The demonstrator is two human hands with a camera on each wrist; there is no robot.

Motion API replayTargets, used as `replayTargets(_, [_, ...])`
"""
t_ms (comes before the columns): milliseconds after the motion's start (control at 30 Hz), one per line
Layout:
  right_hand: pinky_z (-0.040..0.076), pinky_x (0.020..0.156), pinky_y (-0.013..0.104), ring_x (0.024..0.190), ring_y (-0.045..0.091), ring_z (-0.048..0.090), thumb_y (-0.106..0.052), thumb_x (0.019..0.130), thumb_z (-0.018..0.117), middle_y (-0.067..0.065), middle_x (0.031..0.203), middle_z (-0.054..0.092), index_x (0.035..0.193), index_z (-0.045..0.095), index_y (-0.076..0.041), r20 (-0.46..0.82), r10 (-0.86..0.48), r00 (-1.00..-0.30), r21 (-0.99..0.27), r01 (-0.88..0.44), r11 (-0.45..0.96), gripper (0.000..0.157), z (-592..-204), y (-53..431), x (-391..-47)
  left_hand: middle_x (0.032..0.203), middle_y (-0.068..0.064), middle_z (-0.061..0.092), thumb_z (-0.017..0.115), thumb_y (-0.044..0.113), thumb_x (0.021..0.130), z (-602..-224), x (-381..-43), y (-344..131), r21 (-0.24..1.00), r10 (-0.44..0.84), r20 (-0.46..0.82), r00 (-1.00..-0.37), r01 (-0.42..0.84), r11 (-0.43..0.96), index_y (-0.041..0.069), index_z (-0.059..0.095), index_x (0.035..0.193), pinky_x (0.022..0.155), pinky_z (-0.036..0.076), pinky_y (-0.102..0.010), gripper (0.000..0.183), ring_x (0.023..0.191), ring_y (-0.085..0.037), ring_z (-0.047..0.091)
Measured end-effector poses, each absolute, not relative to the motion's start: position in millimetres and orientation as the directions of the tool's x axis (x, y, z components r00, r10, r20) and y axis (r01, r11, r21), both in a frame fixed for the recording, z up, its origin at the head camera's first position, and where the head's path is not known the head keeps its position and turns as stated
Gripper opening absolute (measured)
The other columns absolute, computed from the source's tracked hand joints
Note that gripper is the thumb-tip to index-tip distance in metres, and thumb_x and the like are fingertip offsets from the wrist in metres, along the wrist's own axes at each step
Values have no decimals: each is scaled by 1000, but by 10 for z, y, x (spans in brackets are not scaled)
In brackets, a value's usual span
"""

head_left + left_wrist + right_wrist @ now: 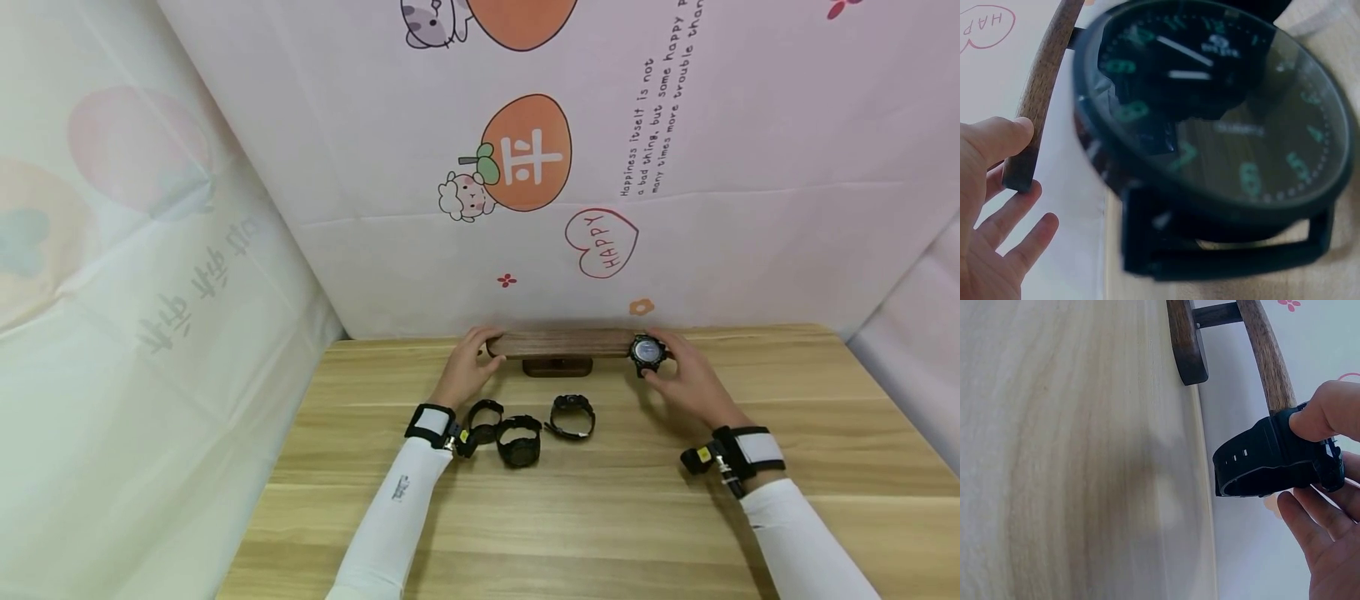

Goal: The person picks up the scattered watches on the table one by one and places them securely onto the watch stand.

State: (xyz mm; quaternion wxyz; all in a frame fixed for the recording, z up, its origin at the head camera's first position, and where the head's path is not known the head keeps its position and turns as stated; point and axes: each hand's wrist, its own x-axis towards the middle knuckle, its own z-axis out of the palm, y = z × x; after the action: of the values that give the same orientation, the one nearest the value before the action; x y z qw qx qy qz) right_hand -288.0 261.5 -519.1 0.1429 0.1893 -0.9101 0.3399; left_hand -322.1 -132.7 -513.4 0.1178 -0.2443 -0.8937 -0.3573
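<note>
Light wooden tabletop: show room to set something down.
Bare: the light wooden tabletop between white sleeves, nearer than three black looped watches, and right of the right hand. Crowded: around those watches and the dark-brown wooden bar.

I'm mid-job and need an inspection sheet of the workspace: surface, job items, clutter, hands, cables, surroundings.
Surface: wood-grain table, no spill seen.
Job's things: stand near the back edge; held watch at the bar's right end, whether strapped round it unclear; left watch, middle watch and right watch on the table in front.
Clutter: nothing seen.
Left hand: pinches the bar's left end.
Right hand: grips the held watch.
Cables: nothing seen on the table.
Surroundings: white printed cloth behind; left cloth alongside, also printed.
</note>
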Motion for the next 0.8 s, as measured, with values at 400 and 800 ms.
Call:
replayTargets(400, [39, 97, 65, 126, 43, 39, -10, 82, 74, 23, 146, 39, 147, 37, -8, 364, -249, -897, -583, -429, 690, 75, -5183, 2618, -2899, 140, -5, 49, 68, 20, 91, -5175, -3248, -1333, 596, 347, 380, -858, 514, 617, 17, 51, 138, 97, 48, -35, 50, 127, -15, 44])
replayTargets(800, [37, 99, 65, 129, 43, 36, -14, 85, 72, 23, 149, 35, 150, 34, -11, 330, -242, -912, -610, -402, 683, 76, -5161, 2592, -2932, 139, -3, 49, 68, 22, 91, -5179, -3257, -1332, 594, 343, 370, -863, 504, 627, 15, 51, 138, 98, 47, -33, 50, 127, -15, 44])
